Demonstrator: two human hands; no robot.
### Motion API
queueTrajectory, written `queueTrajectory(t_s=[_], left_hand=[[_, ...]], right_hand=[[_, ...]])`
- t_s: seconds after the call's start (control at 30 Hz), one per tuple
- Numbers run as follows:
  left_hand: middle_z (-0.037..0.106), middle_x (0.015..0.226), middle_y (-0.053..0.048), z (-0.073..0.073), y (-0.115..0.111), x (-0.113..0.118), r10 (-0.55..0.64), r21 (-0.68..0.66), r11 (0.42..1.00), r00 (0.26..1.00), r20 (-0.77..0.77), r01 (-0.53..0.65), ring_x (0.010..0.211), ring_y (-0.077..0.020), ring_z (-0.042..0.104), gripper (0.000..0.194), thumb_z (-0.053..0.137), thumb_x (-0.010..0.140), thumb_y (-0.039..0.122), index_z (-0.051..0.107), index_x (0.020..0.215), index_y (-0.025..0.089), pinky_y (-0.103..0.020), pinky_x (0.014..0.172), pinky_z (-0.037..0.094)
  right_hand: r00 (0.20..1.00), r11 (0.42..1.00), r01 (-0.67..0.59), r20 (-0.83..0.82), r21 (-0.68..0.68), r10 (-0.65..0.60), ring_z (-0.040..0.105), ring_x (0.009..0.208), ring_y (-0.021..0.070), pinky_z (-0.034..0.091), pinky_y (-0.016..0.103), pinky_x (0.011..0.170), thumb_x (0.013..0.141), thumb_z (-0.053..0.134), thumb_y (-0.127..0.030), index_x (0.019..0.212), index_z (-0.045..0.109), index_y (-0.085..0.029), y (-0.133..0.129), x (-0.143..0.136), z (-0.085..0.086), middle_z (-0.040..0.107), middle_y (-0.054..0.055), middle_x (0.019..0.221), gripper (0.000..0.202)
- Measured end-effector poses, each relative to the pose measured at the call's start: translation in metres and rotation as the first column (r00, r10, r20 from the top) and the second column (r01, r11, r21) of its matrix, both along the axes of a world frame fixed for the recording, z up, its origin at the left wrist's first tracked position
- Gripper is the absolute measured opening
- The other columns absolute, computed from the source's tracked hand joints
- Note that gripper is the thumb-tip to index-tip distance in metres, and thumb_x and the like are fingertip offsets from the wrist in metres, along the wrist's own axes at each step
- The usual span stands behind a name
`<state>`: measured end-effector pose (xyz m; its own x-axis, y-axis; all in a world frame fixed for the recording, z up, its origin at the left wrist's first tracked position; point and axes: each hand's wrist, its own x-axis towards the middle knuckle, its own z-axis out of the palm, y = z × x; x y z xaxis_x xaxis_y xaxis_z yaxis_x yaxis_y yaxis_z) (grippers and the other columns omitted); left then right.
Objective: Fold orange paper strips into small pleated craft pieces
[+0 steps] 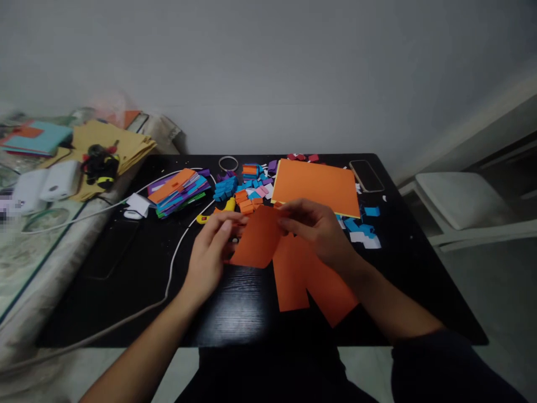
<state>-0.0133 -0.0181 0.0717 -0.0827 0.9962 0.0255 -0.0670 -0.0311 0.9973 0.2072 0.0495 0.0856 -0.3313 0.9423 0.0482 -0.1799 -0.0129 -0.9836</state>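
Observation:
A piece of orange paper (259,238) is held up over the table between my two hands. My right hand (316,229) pinches its upper right corner between thumb and fingers. Along its left edge, the bent fingers of my left hand (212,246) hold it loosely. Two more orange paper strips (290,285) lie beneath my right hand, overlapping at the top and fanned apart toward me. Just beyond my left hand rests a yellow cutter (229,207), partly hidden by the fingers. Small folded orange paper pieces (247,202) lie behind the held sheet.
A large orange sheet (316,184) lies at the back of the black table (142,302). Stacked coloured strips (180,190), blue folded pieces (225,187), a tape ring (228,163) and a phone (366,176) surround it. A white cable (171,274) crosses the left side. A white chair (453,198) stands right.

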Motion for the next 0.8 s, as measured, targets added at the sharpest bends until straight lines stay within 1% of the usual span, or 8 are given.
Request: queueTrajectory(t_s=[0.07, 0.17, 0.3, 0.4, 0.5, 0.6, 0.7, 0.8], left_hand=[[0.075, 0.106, -0.007, 0.010, 0.023, 0.005, -0.167, -0.114, 0.977, 0.978, 0.127, 0.181, 0.084, -0.0197, 0.069, 0.036, 0.060, 0.101, 0.049, 0.074, 0.112, 0.019, -0.027, 0.069, 0.054], [0.076, 0.110, -0.008, 0.016, 0.050, 0.015, -0.359, -0.059, 0.925, 0.915, 0.185, 0.375, 0.089, -0.0230, 0.071, 0.042, 0.065, 0.097, 0.052, 0.074, 0.123, 0.020, -0.032, 0.079, 0.056], [0.078, 0.107, -0.009, 0.013, 0.076, 0.030, -0.471, 0.064, 0.880, 0.847, 0.247, 0.471, 0.100, -0.0293, 0.074, 0.048, 0.063, 0.096, 0.060, 0.075, 0.121, 0.021, -0.039, 0.086, 0.059], [0.078, 0.104, -0.009, 0.017, 0.087, 0.036, -0.528, 0.133, 0.850, 0.824, 0.207, 0.511, 0.100, -0.0292, 0.075, 0.049, 0.067, 0.092, 0.063, 0.077, 0.115, 0.021, -0.039, 0.090, 0.058], [0.079, 0.100, -0.007, 0.028, 0.086, 0.037, -0.541, 0.098, 0.841, 0.833, 0.115, 0.533, 0.093, -0.0256, 0.076, 0.043, 0.074, 0.089, 0.058, 0.078, 0.108, 0.021, -0.036, 0.086, 0.059], [0.078, 0.089, -0.005, 0.036, 0.079, 0.037, -0.466, 0.031, 0.885, 0.881, 0.084, 0.465, 0.079, -0.0211, 0.075, 0.036, 0.079, 0.086, 0.051, 0.077, 0.102, 0.019, -0.033, 0.078, 0.060], [0.075, 0.082, -0.004, 0.038, 0.073, 0.036, -0.395, 0.009, 0.919, 0.918, 0.035, 0.395, 0.072, -0.0178, 0.071, 0.033, 0.082, 0.085, 0.048, 0.076, 0.098, 0.018, -0.029, 0.071, 0.060], [0.074, 0.083, -0.003, 0.037, 0.071, 0.032, -0.360, 0.048, 0.931, 0.932, -0.051, 0.362, 0.073, -0.0158, 0.069, 0.028, 0.081, 0.086, 0.044, 0.074, 0.095, 0.018, -0.026, 0.069, 0.058]], right_hand=[[0.999, 0.996, 0.041, -0.001, 0.075, -0.041, 0.068, 0.072, 0.0117, 0.057, 0.026, 0.069, 0.078, 0.086, -0.023, 0.090, 0.079, -0.023, 0.007, -0.001, 0.012, 0.074, -0.002, 0.083, 0.014], [0.991, 0.979, 0.119, 0.042, 0.167, -0.127, 0.069, 0.072, 0.0136, 0.058, 0.027, 0.066, 0.078, 0.087, -0.025, 0.091, 0.080, -0.023, 0.015, -0.001, 0.024, 0.075, 0.000, 0.084, 0.015], [0.969, 0.940, 0.202, 0.080, 0.273, -0.232, 0.069, 0.068, 0.0139, 0.059, 0.028, 0.061, 0.081, 0.085, -0.025, 0.093, 0.080, -0.022, 0.019, 0.004, 0.035, 0.075, 0.000, 0.084, 0.013], [0.948, 0.905, 0.266, 0.079, 0.332, -0.308, 0.070, 0.072, 0.0147, 0.061, 0.029, 0.065, 0.083, 0.084, -0.025, 0.096, 0.080, -0.023, 0.019, 0.007, 0.040, 0.076, 0.001, 0.086, 0.013], [0.954, 0.911, 0.246, 0.084, 0.332, -0.288, 0.072, 0.073, 0.0160, 0.064, 0.031, 0.067, 0.084, 0.085, -0.031, 0.097, 0.080, -0.025, 0.015, 0.007, 0.041, 0.077, 0.001, 0.087, 0.015], [0.969, 0.933, 0.203, 0.079, 0.298, -0.236, 0.075, 0.083, 0.0180, 0.066, 0.033, 0.075, 0.083, 0.086, -0.034, 0.096, 0.080, -0.026, 0.011, 0.006, 0.039, 0.079, 0.002, 0.093, 0.017], [0.981, 0.951, 0.160, 0.061, 0.263, -0.182, 0.076, 0.093, 0.0191, 0.067, 0.034, 0.082, 0.085, 0.084, -0.033, 0.101, 0.080, -0.026, 0.007, 0.006, 0.036, 0.080, 0.002, 0.100, 0.018], [0.988, 0.959, 0.140, 0.034, 0.245, -0.153, 0.077, 0.092, 0.0182, 0.066, 0.034, 0.086, 0.089, 0.080, -0.032, 0.102, 0.080, -0.025, 0.004, 0.006, 0.037, 0.080, 0.002, 0.100, 0.014]])
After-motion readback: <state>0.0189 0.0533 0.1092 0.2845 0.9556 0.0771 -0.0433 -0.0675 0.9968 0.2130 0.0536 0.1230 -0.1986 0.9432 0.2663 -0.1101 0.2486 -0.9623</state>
